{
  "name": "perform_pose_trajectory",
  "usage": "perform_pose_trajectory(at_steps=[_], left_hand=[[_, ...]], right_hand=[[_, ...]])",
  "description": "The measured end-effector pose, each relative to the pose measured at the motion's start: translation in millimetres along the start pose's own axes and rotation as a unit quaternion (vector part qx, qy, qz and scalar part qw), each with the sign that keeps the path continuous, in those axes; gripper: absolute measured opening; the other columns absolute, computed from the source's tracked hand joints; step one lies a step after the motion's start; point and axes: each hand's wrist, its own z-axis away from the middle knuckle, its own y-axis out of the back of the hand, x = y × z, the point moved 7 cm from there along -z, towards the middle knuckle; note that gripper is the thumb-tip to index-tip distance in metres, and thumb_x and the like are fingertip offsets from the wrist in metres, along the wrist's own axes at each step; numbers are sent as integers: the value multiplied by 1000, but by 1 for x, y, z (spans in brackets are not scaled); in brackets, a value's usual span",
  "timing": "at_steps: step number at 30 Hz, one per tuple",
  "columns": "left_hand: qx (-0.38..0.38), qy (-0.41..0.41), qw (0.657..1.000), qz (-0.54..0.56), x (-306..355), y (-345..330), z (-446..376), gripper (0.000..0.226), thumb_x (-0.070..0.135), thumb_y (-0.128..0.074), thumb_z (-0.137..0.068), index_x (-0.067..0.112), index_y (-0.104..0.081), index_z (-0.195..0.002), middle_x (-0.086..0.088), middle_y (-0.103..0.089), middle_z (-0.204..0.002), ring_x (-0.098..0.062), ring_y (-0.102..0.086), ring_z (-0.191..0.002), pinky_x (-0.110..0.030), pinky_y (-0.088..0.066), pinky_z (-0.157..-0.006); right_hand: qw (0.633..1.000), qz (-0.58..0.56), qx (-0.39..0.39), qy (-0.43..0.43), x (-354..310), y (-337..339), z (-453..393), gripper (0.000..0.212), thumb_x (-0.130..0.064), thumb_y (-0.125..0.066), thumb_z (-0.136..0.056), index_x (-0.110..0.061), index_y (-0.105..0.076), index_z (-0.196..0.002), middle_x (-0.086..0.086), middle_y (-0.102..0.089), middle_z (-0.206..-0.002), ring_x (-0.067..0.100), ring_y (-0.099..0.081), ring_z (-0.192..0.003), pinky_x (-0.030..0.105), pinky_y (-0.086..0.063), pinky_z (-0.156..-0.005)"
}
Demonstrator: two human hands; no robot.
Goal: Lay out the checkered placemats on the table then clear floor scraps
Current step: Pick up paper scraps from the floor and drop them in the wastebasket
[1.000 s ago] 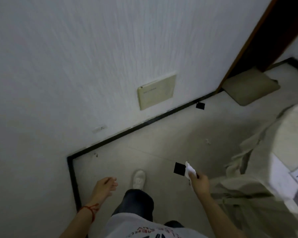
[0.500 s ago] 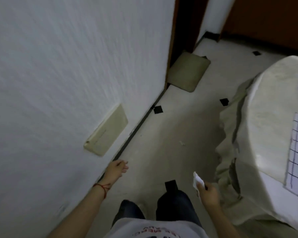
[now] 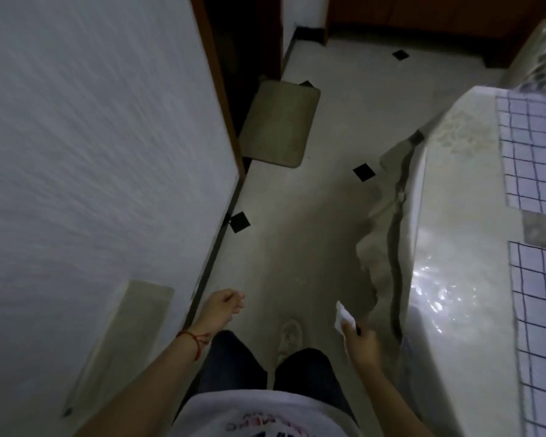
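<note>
Scrap in hand, walking the gap between wall and desk!

The right hand pinches a crumpled white paper scrap at hip height, while the left hand hangs loose, fingers softly curled, holding nothing. Two white checkered placemats with dark grid lines lie flat on the plastic-covered pale desk at right, so I'd judge the floor clearing is under way. Risks now: a light pinch could let the scrap slip and flutter back to the pale tiled floor, and the draped beige cloth hanging off the desk could snag a foot. The frame is dim and blurred; any small scraps ahead are hard to make out, and the placemats run off the right edge.
</note>
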Motion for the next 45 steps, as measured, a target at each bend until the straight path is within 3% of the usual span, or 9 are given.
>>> perform_pose_trajectory(at_steps=[4, 8, 10, 18, 22, 27, 34, 39, 45], left_hand=[[-13, 28, 999, -9, 19, -4, -41, 18, 19, -43, -96, 15, -60, -90, 2, -59, -81, -13, -55, -79, -18, -40, -61], [-49, 57, 996, -48, 17, -16, -94, 26, 19, -43, -96, 24, -58, -75, 3, -60, -80, -15, -55, -80, -18, -42, -65], [-66, 71, 993, -70, 10, -26, -128, 25, 18, -43, -96, 25, -58, -77, 4, -60, -81, -17, -55, -83, -17, -42, -66], [-121, 56, 979, -155, -41, -93, -294, 17, 15, -51, -92, 13, -66, -99, -7, -65, -104, -24, -59, -100, -29, -44, -90], [-115, 49, 978, -169, -78, -134, -386, 23, 10, -57, -87, 3, -64, -108, -16, -65, -112, -31, -60, -108, -32, -44, -95], [-121, 64, 966, -219, -144, -192, -483, 36, 28, -61, -86, 9, -59, -116, -14, -64, -115, -26, -59, -108, -13, -35, -72], [-80, 78, 975, -191, -240, -275, -553, 58, 32, -68, -79, 11, -46, -129, -15, -55, -127, -27, -53, -116, -28, -40, -95], [-46, 21, 989, -138, -254, -328, -582, 64, 26, -69, -79, 15, -38, -135, -11, -42, -129, -24, -51, -113, -17, -34, -85], [19, -38, 979, -200, -258, -347, -615, 26, 5, -52, -88, 1, -50, -113, -15, -42, -120, -28, -54, -97, -27, -46, -85]], right_hand=[[998, -53, -6, -31, -18, -20, -39, 33, -31, -49, -93, -17, -60, -121, 1, -64, -121, 10, -60, -110, 34, -44, -103], [997, -71, 26, -33, -16, -41, -79, 39, -35, -46, -91, -14, -60, -122, -6, -62, -118, -19, -56, -94, -1, -41, -87], [993, -79, 53, -67, 2, -51, -101, 44, -38, -46, -88, -11, -61, -119, -3, -64, -113, -6, -60, -99, -4, -40, -80], [971, -55, 108, -207, 114, -94, -212, 30, -27, -53, -91, -1, -67, -90, 16, -69, -91, 29, -63, -85, 37, -52, -76], [966, -41, 127, -221, 163, -113, -267, 33, -25, -55, -90, 5, -63, -78, 15, -66, -76, 26, -59, -69, 28, -44, -58], [965, -38, 137, -222, 222, -134, -332, 21, -22, -57, -89, -9, -62, -74, 2, -63, -68, 17, -61, -64, 29, -49, -66], [970, -20, 123, -207, 300, -162, -394, 21, -23, -56, -89, -20, -56, -68, 3, -62, -70, 20, -62, -69, 35, -50, -73], [973, 4, 115, -202, 336, -170, -413, 22, -25, -56, -88, -13, -58, -69, 7, -64, -70, 20, -64, -69, 33, -51, -68], [971, 17, 125, -202, 355, -162, -432, 19, -22, -55, -88, -15, -56, -70, 3, -61, -68, 16, -60, -66, 24, -45, -59]])
